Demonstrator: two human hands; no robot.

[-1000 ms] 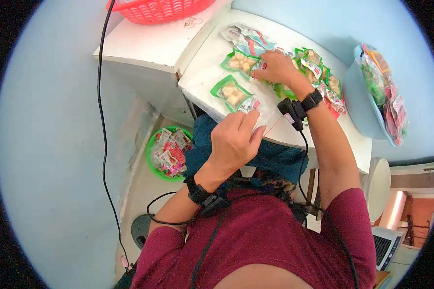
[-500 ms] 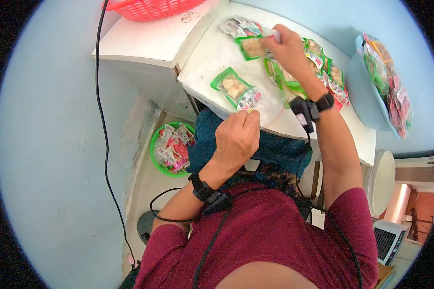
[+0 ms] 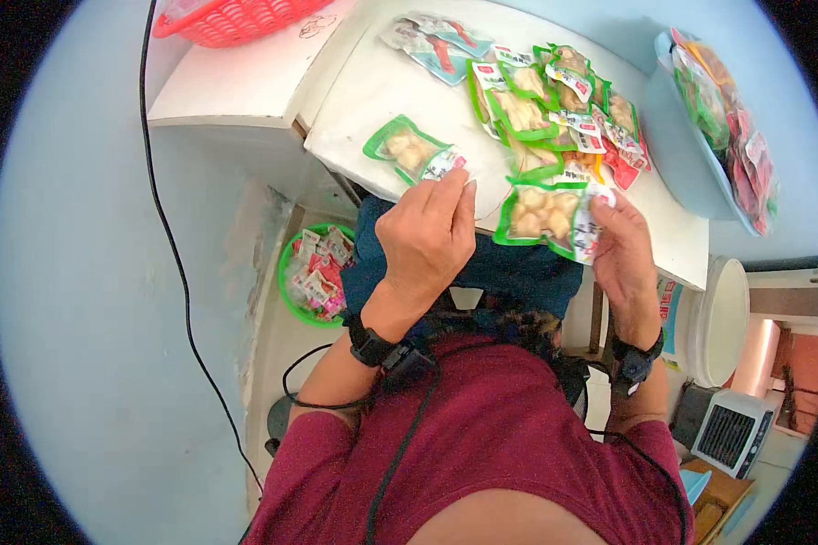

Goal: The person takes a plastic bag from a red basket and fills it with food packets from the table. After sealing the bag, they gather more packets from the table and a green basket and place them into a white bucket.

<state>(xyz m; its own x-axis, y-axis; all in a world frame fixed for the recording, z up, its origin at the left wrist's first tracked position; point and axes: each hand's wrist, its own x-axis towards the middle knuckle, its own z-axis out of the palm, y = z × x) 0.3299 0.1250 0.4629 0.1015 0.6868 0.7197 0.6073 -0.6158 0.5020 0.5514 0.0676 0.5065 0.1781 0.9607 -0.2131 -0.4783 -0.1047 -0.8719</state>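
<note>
One green packet has moved from the pile into the right hand.

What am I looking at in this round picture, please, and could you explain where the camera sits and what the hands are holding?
This is one fisheye view from a camera worn on a person's head, looking down over their maroon shirt at their own two bare hands. There is no robot. Both wrists carry black bands with cables. The right hand grips a green snack packet above the near edge of the white table. The left hand is at that edge, fingertips beside a second green packet; whether it pinches anything is unclear. A pile of packets lies farther back, a red basket stands at the upper left, and a green basin of packets sits on the floor.
</note>
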